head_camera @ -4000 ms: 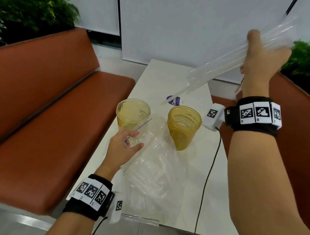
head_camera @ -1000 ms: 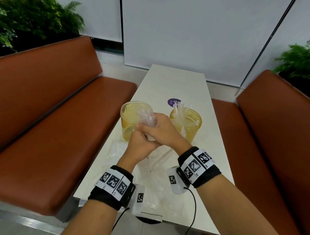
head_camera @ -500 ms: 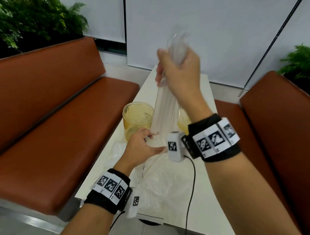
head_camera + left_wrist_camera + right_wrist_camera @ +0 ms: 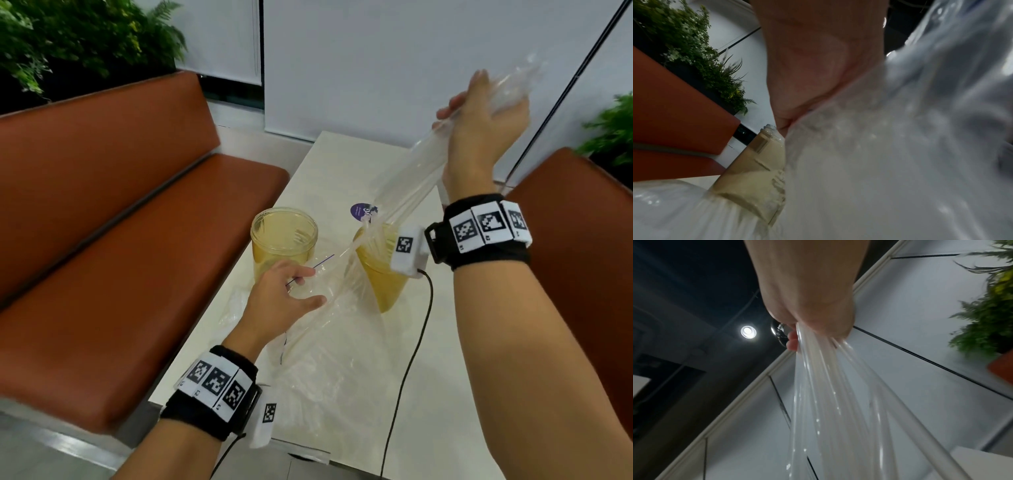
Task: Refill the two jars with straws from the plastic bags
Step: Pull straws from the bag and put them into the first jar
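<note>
Two amber see-through jars stand on the white table. The left jar looks empty; the right jar holds a few straws. My right hand is raised high at the right and grips the top of a bundle of clear straws. The bundle slants down-left, its lower end near the right jar's rim. My left hand holds the mouth of the clear plastic bag on the table, in front of the left jar.
Orange-brown benches flank the table, one on the left and one on the right. A black cable hangs from my right wrist over the table's near part. A purple sticker lies behind the jars. Plants stand behind both benches.
A second ago both hands met at the bag's mouth. My right hand has since pulled the straw bundle up and swung it right, tilting it. The left hand stays on the bag.
</note>
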Tool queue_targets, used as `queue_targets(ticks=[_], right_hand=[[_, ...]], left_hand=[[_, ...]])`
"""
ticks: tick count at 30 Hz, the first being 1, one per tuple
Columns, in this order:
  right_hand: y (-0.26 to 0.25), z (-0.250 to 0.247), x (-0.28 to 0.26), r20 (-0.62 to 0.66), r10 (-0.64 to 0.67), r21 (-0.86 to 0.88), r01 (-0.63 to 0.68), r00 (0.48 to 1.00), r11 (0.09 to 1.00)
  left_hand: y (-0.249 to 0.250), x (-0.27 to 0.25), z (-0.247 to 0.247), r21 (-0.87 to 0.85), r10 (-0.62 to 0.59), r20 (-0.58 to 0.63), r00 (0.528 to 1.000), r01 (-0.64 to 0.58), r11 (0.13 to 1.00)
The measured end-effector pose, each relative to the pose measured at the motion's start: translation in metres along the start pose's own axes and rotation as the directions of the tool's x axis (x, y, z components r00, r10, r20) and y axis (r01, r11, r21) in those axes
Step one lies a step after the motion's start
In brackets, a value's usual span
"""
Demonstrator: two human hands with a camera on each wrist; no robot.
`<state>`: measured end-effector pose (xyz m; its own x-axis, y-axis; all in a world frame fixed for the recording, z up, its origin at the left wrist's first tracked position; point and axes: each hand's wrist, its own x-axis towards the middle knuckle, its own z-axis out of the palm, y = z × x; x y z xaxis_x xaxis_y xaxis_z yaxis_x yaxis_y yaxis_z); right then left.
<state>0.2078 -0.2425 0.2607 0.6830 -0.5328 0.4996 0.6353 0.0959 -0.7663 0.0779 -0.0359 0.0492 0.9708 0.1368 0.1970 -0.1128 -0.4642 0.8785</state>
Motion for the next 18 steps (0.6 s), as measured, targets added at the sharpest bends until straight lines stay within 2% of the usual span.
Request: queue_targets(ticks=[6,13,18], right_hand=[[0.018,-0.023,0.022,-0.131,0.079,0.086,-0.068,0.988,0.994],[-0.004,-0.024,0.050,-0.211,-0.011,0.137,0.041,0.978,0.990],[0.004,-0.021,0.042,-0.213,-0.066,0.115,0.092,0.975,0.989]], left_hand=[[-0.006,-0.001,-0.006,0.002,-0.018,-0.030,0.999,0.018,1.000],[-0.008,-0.006,-0.005,-0.016,-0.037,-0.054,0.998,0.036,0.999],[-0.002,-0.007,-0.004,-0.049,-0.035,-0.060,0.998,0.032,0.998]])
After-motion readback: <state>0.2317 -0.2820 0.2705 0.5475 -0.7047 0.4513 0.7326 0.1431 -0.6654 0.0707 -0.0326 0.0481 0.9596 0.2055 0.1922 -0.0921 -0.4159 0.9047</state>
